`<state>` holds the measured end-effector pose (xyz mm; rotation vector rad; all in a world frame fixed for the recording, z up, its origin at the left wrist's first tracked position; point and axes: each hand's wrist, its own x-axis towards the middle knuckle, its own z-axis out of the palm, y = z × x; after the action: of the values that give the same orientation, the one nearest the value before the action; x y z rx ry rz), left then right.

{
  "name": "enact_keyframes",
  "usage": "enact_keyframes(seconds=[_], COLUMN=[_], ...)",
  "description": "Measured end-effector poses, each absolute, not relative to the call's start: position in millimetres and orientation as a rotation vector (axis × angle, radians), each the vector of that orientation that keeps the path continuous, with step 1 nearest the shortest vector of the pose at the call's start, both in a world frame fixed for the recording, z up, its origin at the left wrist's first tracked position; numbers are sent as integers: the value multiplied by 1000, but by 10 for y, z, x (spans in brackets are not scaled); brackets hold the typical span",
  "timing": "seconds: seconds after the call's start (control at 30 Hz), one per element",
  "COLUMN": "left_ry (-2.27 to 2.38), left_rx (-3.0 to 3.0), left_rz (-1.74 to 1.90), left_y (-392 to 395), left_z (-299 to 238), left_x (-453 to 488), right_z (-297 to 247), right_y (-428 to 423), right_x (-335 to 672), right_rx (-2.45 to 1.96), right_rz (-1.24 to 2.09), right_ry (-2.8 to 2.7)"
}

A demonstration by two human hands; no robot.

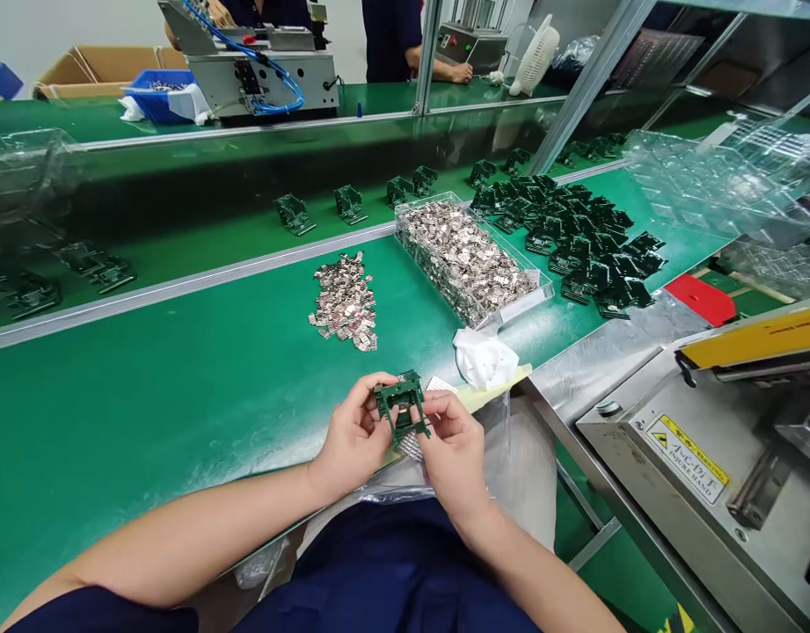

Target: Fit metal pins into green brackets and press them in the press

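Both hands meet just above the near edge of the tabletop (180, 378), approx centre of view, w/ the green frame (401, 406) pinched between them. Left hand (352, 440) has its fingers (371, 387) closed on the left rail and far-left corner; right hand (454, 448) has its fingers (437, 404) closed on the right rail. I'd judge the frame v. light and stiff, a thin moulded plastic skeleton w/ open windows, so not slippery but prob. easy to snap or bend at the slim legs. Best hold, imo, is where it's gripped now: on the two side rails near the crossbar, not on the leg tips. Long axis runs far-to-near, w/ the near end leaning a bit right. The crossbar end points far, the two legs point near toward my body, and the flat face is up toward the camera. A silvery bit shows just under the legs; can't tell if it's held or lying there. Far of the hands lie a loose heap of metal clips (345, 303) and, to the right, a white cloth (485, 356) and a clear tray (540, 286) of more clips.
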<state>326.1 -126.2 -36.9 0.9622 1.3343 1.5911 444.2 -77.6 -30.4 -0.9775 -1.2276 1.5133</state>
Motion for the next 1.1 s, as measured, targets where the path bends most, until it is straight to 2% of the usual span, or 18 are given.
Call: enact_keyframes(seconds=[0.57, 0.8, 0.97, 1.1], left_ry=[1295, 1246, 1268, 1241], left_rx=[957, 1010, 946, 887], left_rz=[1530, 1524, 1608, 1573], left_y=[-1254, -957, -650, -606], left_z=[-291, -344, -457, -518], left_x=[3634, 3716, 3737, 3739], right_z=[-265, -542, -809, -890], right_y=[-892, -867, -910, -986], right_x=[4743, 5085, 5075, 4923], right_rx=[-1003, -1108, -1097, -1039], right_rz=[1513, 1348, 1591, 1614], right_ry=[-1046, -1128, -1420, -1445])
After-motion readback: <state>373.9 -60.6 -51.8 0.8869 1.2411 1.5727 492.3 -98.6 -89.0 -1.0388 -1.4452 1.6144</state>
